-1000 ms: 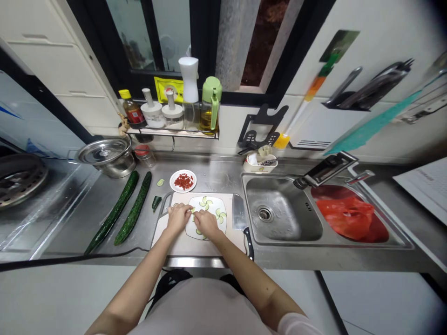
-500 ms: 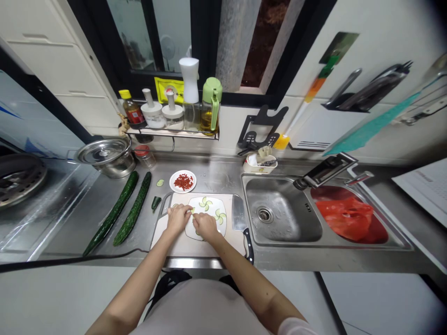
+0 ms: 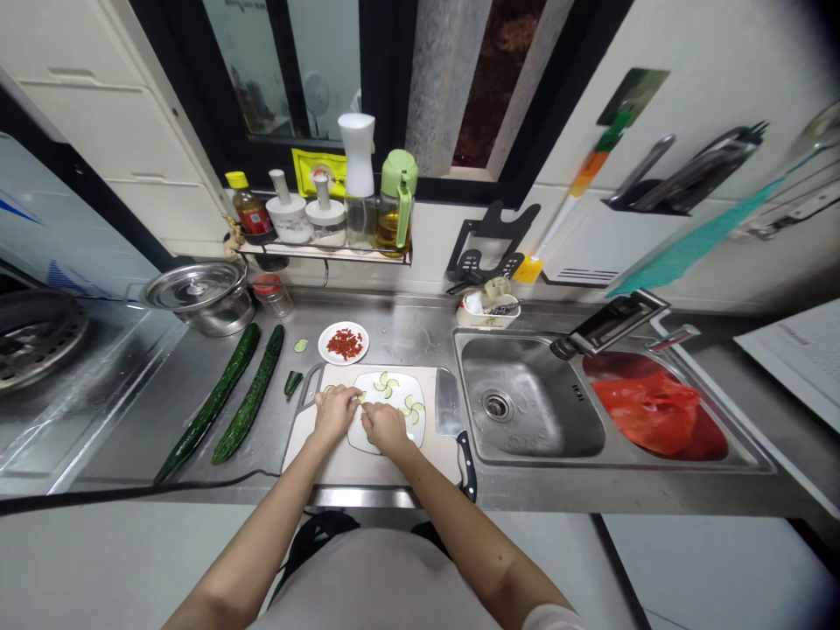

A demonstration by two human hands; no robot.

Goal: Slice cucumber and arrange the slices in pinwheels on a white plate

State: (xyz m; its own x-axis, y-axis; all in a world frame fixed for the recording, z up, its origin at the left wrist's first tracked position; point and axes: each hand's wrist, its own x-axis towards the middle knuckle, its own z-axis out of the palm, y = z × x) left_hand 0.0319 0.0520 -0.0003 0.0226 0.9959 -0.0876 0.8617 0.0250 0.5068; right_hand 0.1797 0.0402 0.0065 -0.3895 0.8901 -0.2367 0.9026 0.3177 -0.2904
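A white square plate [image 3: 402, 437] lies on the cutting board [image 3: 387, 472], and pinwheels of thin cucumber slices [image 3: 387, 385] are laid out on it. Both hands meet over the plate's left side. My left hand [image 3: 334, 413] is closed, its fingertips pinched at a small pale-green cucumber slice [image 3: 362, 397]. Close beside it, my right hand [image 3: 386, 426] has its fingers curled down to the plate; what they hold, if anything, is hidden. Along the board's right edge lies a cleaver [image 3: 450, 404] with a black handle.
Two whole cucumbers [image 3: 253, 402] and a cut cucumber end [image 3: 292, 383] lie on the counter at left. A small plate of red berries [image 3: 346, 342] stands behind the board. The sink [image 3: 531, 394] is on the right, a lidded steel pot [image 3: 203, 297] at back left.
Both hands stay over the plate's left side, with only slight finger movement. The view has shifted very slightly.
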